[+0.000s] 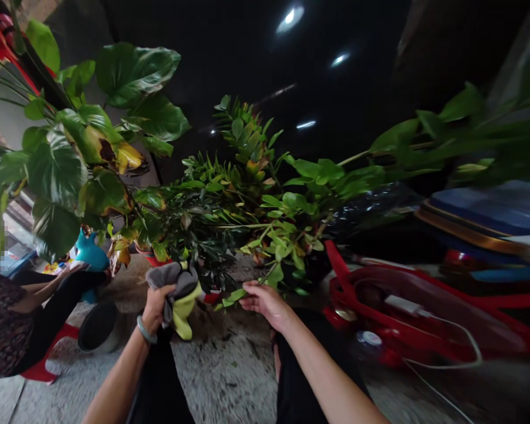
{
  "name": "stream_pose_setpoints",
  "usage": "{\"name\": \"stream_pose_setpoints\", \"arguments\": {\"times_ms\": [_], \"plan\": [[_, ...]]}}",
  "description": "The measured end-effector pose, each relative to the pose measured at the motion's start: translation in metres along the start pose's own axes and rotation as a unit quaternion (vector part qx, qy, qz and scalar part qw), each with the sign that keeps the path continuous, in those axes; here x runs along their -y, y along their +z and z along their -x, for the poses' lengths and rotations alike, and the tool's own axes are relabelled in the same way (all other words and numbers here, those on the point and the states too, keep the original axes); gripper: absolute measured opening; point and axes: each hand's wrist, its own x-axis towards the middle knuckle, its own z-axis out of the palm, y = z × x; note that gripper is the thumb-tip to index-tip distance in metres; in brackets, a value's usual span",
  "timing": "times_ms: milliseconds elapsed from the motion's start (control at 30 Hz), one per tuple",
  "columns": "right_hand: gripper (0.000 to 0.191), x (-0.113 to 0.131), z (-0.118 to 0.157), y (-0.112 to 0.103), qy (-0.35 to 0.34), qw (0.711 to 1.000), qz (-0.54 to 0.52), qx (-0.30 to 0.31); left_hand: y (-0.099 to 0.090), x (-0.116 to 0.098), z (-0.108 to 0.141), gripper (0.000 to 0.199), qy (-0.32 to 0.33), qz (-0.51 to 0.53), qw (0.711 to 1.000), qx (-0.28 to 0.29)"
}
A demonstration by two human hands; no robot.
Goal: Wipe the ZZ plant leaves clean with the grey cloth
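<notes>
My left hand (156, 307), with a pale bangle at the wrist, is closed around a crumpled grey and yellow cloth (183, 303). To its right, my right hand (267, 303) pinches a leafy green stem (232, 298) between thumb and fingers. That stem hangs low at the front of a bushy green plant (291, 235). Darker, narrow-leaved foliage (212, 241) lies between and beyond my hands. Further left stands a large-leaved plant (57, 168), some of its leaves yellow and brown at the edges.
At the left a person (9, 324) sits on a red stool (48, 359), near a dark bucket (99, 327) and a teal watering can (92, 250). On the right stands a red plastic chair (371, 321) with a white charger (406, 305) and cable. Leaf bits litter the concrete floor (229, 365).
</notes>
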Motion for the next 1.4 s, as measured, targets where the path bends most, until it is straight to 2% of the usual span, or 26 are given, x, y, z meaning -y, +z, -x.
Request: {"name": "stream_pose_setpoints", "arguments": {"times_ms": [33, 100, 233, 300, 367, 433, 533, 600, 700, 800, 867, 933, 1000, 1067, 1133, 1233, 1333, 1400], "plan": [[0.019, 0.000, 0.000, -0.003, 0.000, 1.000, 0.001, -0.002, -0.004, 0.006, 0.005, 0.050, -0.009, 0.013, 1.000, -0.001], [0.019, 0.002, 0.002, -0.008, -0.004, 1.000, 0.001, -0.007, -0.008, -0.002, 0.012, 0.048, 0.038, 0.048, 0.998, -0.031], [0.019, 0.006, 0.005, -0.006, -0.012, 1.000, -0.004, -0.010, 0.004, -0.059, 0.004, 0.044, 0.214, 0.102, 0.968, -0.088], [0.019, 0.006, 0.005, -0.001, -0.011, 1.000, -0.009, -0.008, 0.014, -0.076, -0.006, 0.042, 0.258, 0.108, 0.956, -0.086], [0.018, 0.007, 0.006, 0.004, -0.010, 1.000, -0.014, -0.005, 0.022, -0.071, -0.011, 0.041, 0.230, 0.089, 0.966, -0.072], [0.018, 0.006, 0.006, 0.007, -0.011, 1.000, -0.014, -0.003, 0.027, -0.048, -0.008, 0.043, 0.147, 0.063, 0.986, -0.038], [0.019, 0.006, 0.008, 0.006, -0.007, 1.000, 0.000, 0.002, 0.026, -0.012, 0.009, 0.051, 0.020, 0.040, 0.998, 0.048], [0.020, 0.007, 0.009, 0.003, -0.007, 1.000, 0.009, 0.007, 0.023, -0.007, 0.022, 0.055, -0.005, 0.036, 0.996, 0.078], [0.021, 0.009, 0.009, 0.001, -0.011, 1.000, 0.012, 0.010, 0.026, -0.038, 0.028, 0.054, 0.067, 0.028, 0.995, 0.063], [0.023, 0.010, 0.008, 0.005, -0.014, 1.000, 0.000, 0.017, 0.041, -0.080, 0.014, 0.046, 0.176, 0.041, 0.983, 0.041], [0.024, 0.010, 0.008, 0.009, -0.018, 0.999, -0.010, 0.026, 0.056, -0.092, 0.001, 0.044, 0.206, 0.060, 0.976, 0.035], [0.024, 0.010, 0.010, 0.012, -0.022, 0.999, -0.017, 0.035, 0.068, -0.087, -0.007, 0.044, 0.196, 0.056, 0.978, 0.038], [0.024, 0.010, 0.011, 0.012, -0.024, 0.998, -0.018, 0.047, 0.074, -0.069, -0.005, 0.048, 0.156, 0.023, 0.986, 0.055], [0.023, 0.011, 0.012, 0.009, -0.020, 0.998, -0.012, 0.056, 0.072, -0.052, 0.005, 0.049, 0.100, -0.010, 0.992, 0.080], [0.022, 0.011, 0.012, 0.004, -0.014, 0.998, 0.000, 0.057, 0.069, -0.048, 0.016, 0.047, 0.065, -0.014, 0.992, 0.107], [0.020, 0.010, 0.009, 0.000, -0.009, 0.999, 0.008, 0.048, 0.073, -0.071, 0.018, 0.047, 0.085, 0.026, 0.989, 0.121], [0.020, 0.010, 0.008, 0.003, -0.010, 0.999, -0.004, 0.039, 0.092, -0.099, 0.000, 0.049, 0.143, 0.081, 0.981, 0.099], [0.020, 0.009, 0.007, 0.006, -0.009, 0.999, -0.010, 0.036, 0.103, -0.099, -0.015, 0.048, 0.162, 0.094, 0.978, 0.090]]}}
